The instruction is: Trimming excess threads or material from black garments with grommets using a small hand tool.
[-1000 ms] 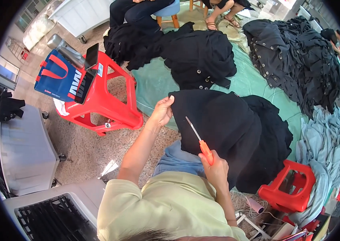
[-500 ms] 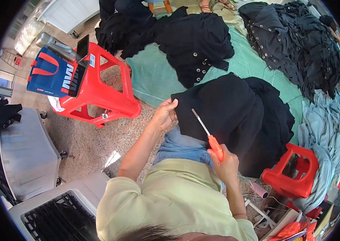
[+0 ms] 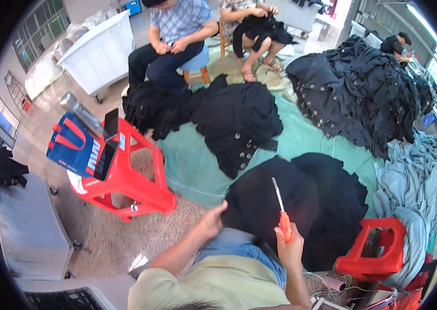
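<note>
My right hand [image 3: 289,248] grips orange-handled scissors [image 3: 282,211], blades pointing up over a black garment [image 3: 306,201] spread across my lap and the floor. My left hand [image 3: 212,221] pinches the left edge of that same garment. My legs in blue jeans [image 3: 239,247] show below it.
A tipped red plastic stool [image 3: 125,175] with a blue bag [image 3: 74,147] and a phone lies at left. Another red stool [image 3: 376,250] stands at right. Piles of black garments [image 3: 363,98] and grey-blue cloth [image 3: 425,175] lie on a green sheet [image 3: 197,160]. Two seated people work at the far side.
The view has tilted up, bringing the seated people into sight. My left hand slid down along the garment's edge and my right hand with the scissors sits lower.
</note>
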Available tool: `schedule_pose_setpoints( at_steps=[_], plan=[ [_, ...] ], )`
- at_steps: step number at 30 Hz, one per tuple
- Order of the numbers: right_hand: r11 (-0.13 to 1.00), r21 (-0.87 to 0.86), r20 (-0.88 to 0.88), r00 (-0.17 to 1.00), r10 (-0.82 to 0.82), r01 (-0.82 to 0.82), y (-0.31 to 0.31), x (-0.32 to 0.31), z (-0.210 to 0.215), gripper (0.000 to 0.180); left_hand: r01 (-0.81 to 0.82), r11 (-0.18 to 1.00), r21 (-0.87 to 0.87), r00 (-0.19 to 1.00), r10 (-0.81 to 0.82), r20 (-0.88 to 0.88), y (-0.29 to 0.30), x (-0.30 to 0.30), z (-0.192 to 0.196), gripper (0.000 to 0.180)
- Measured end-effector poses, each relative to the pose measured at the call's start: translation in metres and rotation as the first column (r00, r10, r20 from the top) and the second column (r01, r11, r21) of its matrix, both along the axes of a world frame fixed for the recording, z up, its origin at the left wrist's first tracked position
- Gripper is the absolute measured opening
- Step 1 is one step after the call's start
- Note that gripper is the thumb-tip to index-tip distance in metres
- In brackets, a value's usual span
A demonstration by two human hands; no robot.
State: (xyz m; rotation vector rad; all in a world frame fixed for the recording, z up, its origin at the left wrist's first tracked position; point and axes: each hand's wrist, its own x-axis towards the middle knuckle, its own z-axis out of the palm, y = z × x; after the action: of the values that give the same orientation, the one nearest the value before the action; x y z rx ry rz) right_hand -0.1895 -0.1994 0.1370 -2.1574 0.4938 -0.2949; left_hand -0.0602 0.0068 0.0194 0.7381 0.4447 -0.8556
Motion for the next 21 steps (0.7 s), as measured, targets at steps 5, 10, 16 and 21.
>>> schedule_pose_setpoints(
  at_steps=[5,10,16,21],
  plan=[
    [0.972,-0.004,0.183,0.956,-0.23,0.235,-0.018,-0.002,-0.011,0.025,0.114,0.918,0.379,0.914,-0.246,0.323,-0.034,-0.025,0.052,0.046],
    [0.883,-0.217,0.214,0.903,-0.373,0.416,-0.05,-0.012,-0.021,0.031,-0.031,0.99,-0.138,0.93,0.079,0.358,-0.038,0.01,0.073,0.017],
    [0.811,0.078,0.108,0.803,-0.586,0.58,-0.083,-0.036,-0.029,0.034,-0.303,0.717,-0.628,0.222,0.694,0.685,0.042,0.074,0.254,0.037],
    [0.876,-0.078,0.137,0.875,-0.464,0.477,-0.085,-0.028,-0.041,0.042,-0.814,0.422,-0.399,0.06,0.745,0.665,0.102,0.241,0.241,0.025]
  ],
)
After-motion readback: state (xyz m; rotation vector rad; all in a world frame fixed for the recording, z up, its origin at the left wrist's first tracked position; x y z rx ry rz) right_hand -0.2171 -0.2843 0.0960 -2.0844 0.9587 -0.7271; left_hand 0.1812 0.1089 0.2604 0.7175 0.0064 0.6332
